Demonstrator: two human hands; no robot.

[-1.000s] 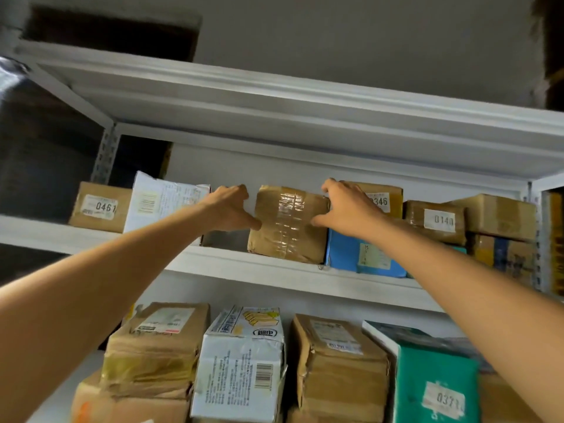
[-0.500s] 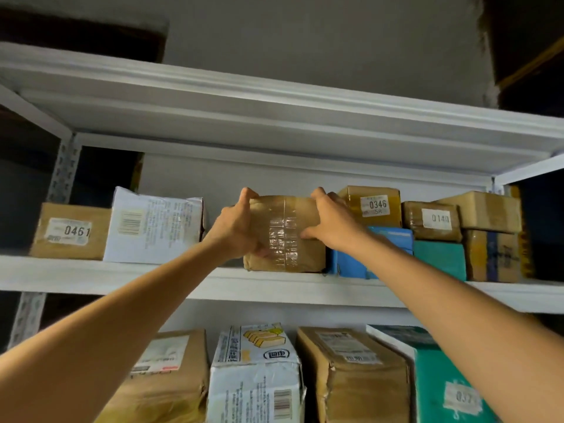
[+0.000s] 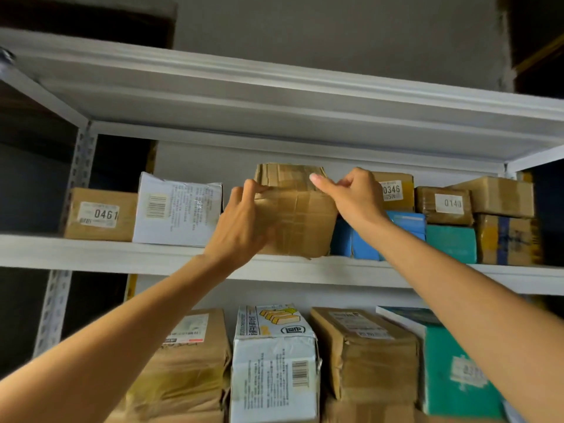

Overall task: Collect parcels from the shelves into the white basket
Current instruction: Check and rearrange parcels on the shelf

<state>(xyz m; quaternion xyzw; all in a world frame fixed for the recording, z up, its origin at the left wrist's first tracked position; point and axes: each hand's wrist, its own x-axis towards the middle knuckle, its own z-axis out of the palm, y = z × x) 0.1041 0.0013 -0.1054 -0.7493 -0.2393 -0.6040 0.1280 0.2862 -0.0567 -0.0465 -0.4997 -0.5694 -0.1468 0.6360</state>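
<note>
Lower teal parcel label blurred, unreadable; left hand hides taped brown parcel lower-left corner.

Brown taped parcel; white shelf; blue parcel; teal parcel.

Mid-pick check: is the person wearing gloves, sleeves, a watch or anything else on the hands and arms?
Nothing worn shows. The left hand and right hand are bare, with no gloves or rings visible. The left forearm and right forearm are bare to the frame edge: no sleeves, watch or wristband in view.
</note>
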